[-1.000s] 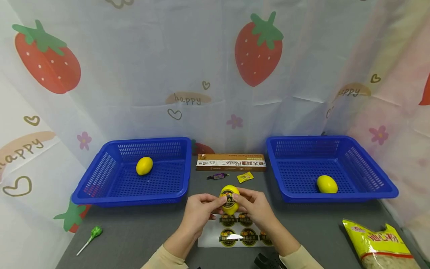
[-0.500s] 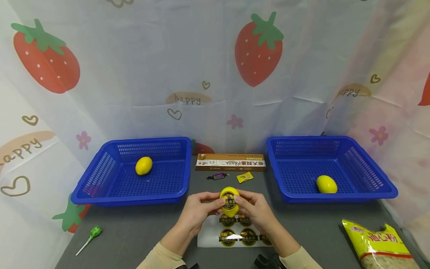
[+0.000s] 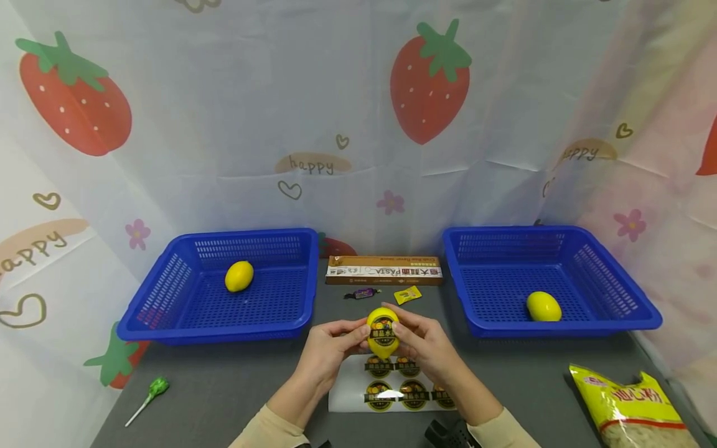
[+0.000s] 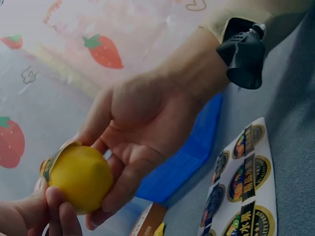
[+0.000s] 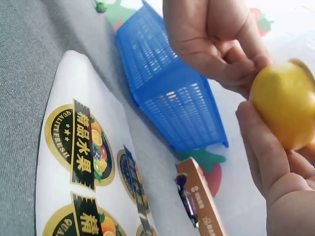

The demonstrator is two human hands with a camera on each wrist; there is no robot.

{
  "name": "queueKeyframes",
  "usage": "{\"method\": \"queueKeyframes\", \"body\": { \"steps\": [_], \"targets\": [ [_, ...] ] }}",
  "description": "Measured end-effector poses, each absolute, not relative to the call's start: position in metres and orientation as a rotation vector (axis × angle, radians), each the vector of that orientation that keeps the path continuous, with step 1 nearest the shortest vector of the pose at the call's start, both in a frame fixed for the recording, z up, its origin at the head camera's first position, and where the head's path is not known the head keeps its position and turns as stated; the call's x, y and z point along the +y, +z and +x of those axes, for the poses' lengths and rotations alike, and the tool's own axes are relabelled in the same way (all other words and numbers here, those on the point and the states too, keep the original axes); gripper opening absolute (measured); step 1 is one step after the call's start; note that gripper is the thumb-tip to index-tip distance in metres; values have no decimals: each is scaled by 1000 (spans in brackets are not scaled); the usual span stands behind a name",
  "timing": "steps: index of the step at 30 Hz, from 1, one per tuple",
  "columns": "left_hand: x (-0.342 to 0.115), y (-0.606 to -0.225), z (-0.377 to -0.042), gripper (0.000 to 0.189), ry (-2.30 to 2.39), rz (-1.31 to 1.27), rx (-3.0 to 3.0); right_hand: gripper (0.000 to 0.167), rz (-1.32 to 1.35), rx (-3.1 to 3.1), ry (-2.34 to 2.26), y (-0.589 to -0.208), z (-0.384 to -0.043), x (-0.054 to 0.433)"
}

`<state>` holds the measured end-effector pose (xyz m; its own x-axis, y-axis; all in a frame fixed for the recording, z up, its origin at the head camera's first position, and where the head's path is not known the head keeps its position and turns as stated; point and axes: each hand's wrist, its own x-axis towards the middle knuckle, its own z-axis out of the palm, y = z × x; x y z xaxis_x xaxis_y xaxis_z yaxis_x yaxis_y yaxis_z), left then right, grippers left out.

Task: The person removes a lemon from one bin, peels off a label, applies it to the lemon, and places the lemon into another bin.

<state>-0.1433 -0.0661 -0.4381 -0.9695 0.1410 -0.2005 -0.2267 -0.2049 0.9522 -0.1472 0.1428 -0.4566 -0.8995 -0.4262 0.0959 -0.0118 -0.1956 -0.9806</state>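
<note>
Over the sticker sheet (image 3: 358,398), both hands hold one yellow lemon (image 3: 384,354) between them. A round black-and-gold fruit sticker (image 3: 383,333) lies on the side facing the head camera. My left hand (image 3: 327,351) grips the lemon's left side, its thumb at the sticker's edge. On the other side my right hand (image 3: 428,348) grips it, thumb near the sticker's right edge. In the left wrist view, one sticker edge (image 4: 61,153) appears to stand off the lemon's curve. The sheet carries several matching stickers, partly hidden by the right forearm.
A blue basket (image 3: 213,333) at left holds a lemon (image 3: 239,276); another basket (image 3: 566,326) at right also holds one (image 3: 544,307). Between them lie a pasta box (image 3: 384,270) and two wrapped candies (image 3: 407,295). A lollipop (image 3: 155,389) lies left, a yellow bag (image 3: 635,407) right.
The lemon has turned slightly in the fingers and more of the sticker's face shows now. The thumbs have shifted outward toward its edges. Both hands stay in nearly the same place.
</note>
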Motion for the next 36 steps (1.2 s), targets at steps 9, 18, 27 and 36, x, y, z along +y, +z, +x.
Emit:
{"method": "queueKeyframes", "body": {
  "steps": [9,18,27,36],
  "targets": [
    [-62,-445,-141,37,2247,-66,2009,59,-373,1857,-2123,-454,-146,135],
    [-61,-441,-135,39,2219,-21,2103,58,-338,2009,-2039,-449,-143,131],
    [-62,-442,-136,36,2188,-45,2115,58,-380,2038,-1990,-439,-142,137],
    [-63,-441,-136,36,2191,-27,2063,59,-391,1942,-2008,-441,-144,146]
  ]
}}
